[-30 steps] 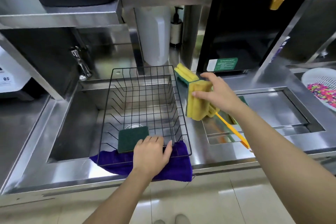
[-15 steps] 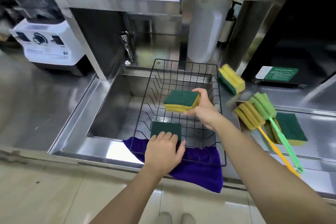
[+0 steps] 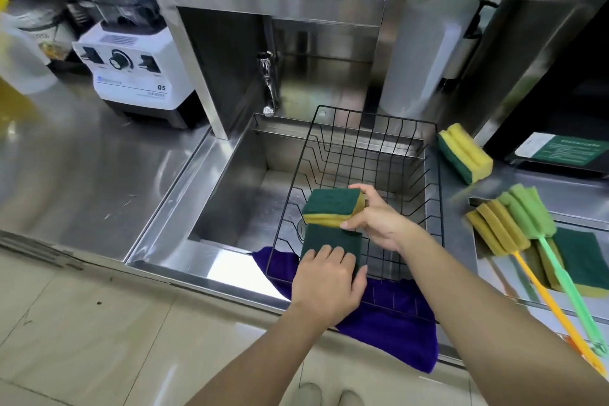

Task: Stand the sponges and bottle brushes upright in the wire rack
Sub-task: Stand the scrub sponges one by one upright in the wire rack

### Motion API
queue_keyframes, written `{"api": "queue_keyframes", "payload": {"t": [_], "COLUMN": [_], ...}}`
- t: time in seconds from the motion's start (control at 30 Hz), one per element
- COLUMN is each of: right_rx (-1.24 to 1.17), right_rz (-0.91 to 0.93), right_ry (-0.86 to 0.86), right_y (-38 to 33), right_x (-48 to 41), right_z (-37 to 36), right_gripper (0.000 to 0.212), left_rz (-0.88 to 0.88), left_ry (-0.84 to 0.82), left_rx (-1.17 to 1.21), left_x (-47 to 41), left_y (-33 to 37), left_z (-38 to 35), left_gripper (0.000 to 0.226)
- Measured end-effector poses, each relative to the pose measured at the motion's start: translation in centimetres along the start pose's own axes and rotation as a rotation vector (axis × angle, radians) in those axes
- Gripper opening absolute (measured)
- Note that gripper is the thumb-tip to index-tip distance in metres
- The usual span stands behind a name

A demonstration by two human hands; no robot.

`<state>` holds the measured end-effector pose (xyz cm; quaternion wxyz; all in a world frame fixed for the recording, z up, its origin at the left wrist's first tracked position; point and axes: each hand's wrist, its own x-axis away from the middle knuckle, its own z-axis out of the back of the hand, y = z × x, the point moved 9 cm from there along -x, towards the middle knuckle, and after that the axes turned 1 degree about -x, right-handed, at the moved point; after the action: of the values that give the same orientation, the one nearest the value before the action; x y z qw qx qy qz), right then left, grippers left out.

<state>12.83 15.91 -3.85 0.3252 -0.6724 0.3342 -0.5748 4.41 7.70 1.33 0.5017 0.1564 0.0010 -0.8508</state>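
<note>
A black wire rack point(image 3: 369, 128) sits in the steel sink. Inside its near wall a green-faced sponge point(image 3: 329, 239) stands upright, and my left hand point(image 3: 328, 283) rests on it and the rack's rim. My right hand point(image 3: 379, 221) holds a yellow sponge with a green pad point(image 3: 333, 208) just above the standing one, inside the rack. Another yellow-and-green sponge point(image 3: 464, 156) lies on the counter right of the rack. Two bottle brushes, one yellow point(image 3: 501, 234) and one green point(image 3: 530, 211), lie on the right drain tray over a flat green sponge point(image 3: 580, 257).
A purple cloth point(image 3: 395, 316) hangs over the sink's front edge under the rack. A tap point(image 3: 268, 86) stands behind the sink at the left. A white blender base point(image 3: 131, 69) sits on the left counter. A steel shelf frame rises behind the sink.
My right hand carried the yellow-and-green sponge from the right counter into the rack and lowered it toward the standing sponge. The view shifted left. My left hand stayed on the first sponge.
</note>
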Motion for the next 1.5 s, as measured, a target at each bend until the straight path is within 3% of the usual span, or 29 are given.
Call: {"api": "queue_keyframes", "payload": {"t": [0.07,0.17,0.3,0.37,0.73,0.93,1.03,1.2,1.27,1.4,1.5], "right_rx": [-0.128,-0.111,-0.046,0.049,0.456,0.491,0.422,0.313,0.342,0.53,0.596], "right_rz": [-0.033,-0.021,-0.027,-0.033,0.028,0.182,0.345,0.453,0.407,0.212,0.035], "right_ry": [-0.039,0.089,0.265,0.316,0.319,0.41,0.575,0.78,0.923,1.256,1.405], "right_y": [0.0,-0.2,0.6,0.9,-0.1,-2.6,-4.7,-6.4,-5.7,-3.1,-0.5], "right_x": [0.3,-0.1,-0.5,-0.2,1.3,4.1,6.7,11.0,12.6,16.5,18.8], "right_z": [-0.4,0.7,2.4,3.0,3.2,6.5,10.0,16.0,19.1,25.4,28.6], "right_gripper": [0.063,0.048,0.061,0.057,0.064,0.035,0.018,0.017,0.018,0.033,0.046], "left_rz": [0.002,0.001,0.003,0.004,-0.084,-0.17,-0.207,-0.137,-0.12,-0.127,-0.13], "left_ry": [0.007,0.007,-0.003,-0.003,-0.058,-0.119,-0.189,-0.371,-0.388,-0.384,-0.365], "left_rx": [0.001,0.004,0.003,0.008,-0.016,0.001,0.017,0.002,-0.014,-0.019,-0.033], "left_x": [0.0,0.0,0.0,0.0,-0.3,-0.8,-1.1,-1.4,-1.4,-1.5,-1.5], "left_y": [0.0,0.1,0.0,0.0,1.7,6.2,8.4,10.5,10.7,10.7,10.7], "left_z": [0.0,0.0,0.0,0.1,-0.4,-1.3,-1.9,-3.4,-3.7,-3.9,-3.7], "left_gripper": [0.038,0.038,0.038,0.038,0.036,0.041,0.041,0.055,0.067,0.047,0.061]}}
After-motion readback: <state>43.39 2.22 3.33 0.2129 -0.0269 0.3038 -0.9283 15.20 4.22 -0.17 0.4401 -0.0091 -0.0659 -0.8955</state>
